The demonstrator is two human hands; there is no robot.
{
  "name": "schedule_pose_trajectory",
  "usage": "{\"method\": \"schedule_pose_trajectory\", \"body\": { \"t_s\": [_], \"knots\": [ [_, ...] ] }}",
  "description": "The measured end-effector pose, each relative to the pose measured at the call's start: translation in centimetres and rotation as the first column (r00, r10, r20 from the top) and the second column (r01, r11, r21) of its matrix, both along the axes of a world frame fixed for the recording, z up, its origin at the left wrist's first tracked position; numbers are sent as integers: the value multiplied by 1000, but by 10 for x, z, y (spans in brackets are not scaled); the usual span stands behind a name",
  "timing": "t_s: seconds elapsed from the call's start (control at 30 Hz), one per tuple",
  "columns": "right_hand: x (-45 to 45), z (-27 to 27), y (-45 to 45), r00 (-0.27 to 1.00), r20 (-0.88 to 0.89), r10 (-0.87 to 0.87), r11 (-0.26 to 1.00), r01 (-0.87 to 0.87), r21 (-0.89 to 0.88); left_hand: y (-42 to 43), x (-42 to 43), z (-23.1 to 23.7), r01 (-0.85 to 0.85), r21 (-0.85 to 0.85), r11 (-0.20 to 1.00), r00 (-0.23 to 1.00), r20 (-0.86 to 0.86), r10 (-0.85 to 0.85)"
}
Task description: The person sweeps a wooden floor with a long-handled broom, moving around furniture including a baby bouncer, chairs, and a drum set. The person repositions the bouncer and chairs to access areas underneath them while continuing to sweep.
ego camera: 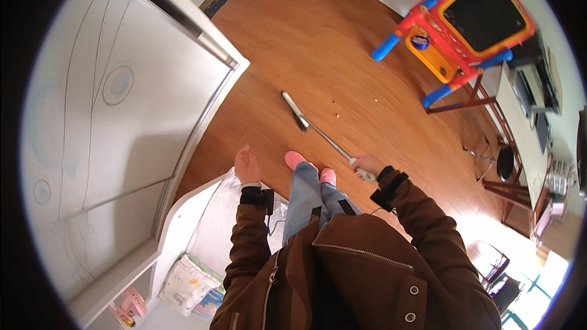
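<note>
My right hand (369, 167) grips the pale handle of a long-handled broom (328, 140), right of my legs. Its thin grey shaft slants up and left to a white head with dark bristles, which rests at the wood floor (284, 23) ahead of my pink shoes (294, 159). Small crumbs (338, 115) lie on the floor to the right of the broom head. My left hand (247, 167) is held beside the bed's edge, palm partly turned up, fingers apart, with nothing in it.
A white sliding-door wardrobe (151, 101) stands on the left. Below it is a white bed (183, 215) with a printed pillow (190, 284). A red and yellow toy easel (486, 13) is at the upper right, near a long desk (523, 146) and a black round stool (505, 164).
</note>
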State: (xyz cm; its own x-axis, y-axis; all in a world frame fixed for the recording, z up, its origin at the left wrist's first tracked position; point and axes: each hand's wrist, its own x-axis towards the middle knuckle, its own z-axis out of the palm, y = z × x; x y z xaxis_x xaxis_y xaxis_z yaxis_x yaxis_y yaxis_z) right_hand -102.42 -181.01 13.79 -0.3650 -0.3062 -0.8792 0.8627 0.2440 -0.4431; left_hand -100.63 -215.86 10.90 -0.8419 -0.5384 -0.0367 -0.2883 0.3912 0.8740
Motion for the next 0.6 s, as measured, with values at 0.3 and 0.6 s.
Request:
{"method": "schedule_pose_trajectory", "body": {
  "t_s": [0.3, 0.6],
  "knots": [
    [145, 89, 128, 906, 138, -401, 916, 396, 64, 93, -34, 22, 385, 104, 917, 922, -14, -386],
    [288, 92, 172, 898, 14, -439, 793, 380, 476, 148, -64, 20, 570, 145, 809, 813, 44, -581]
  ]
}}
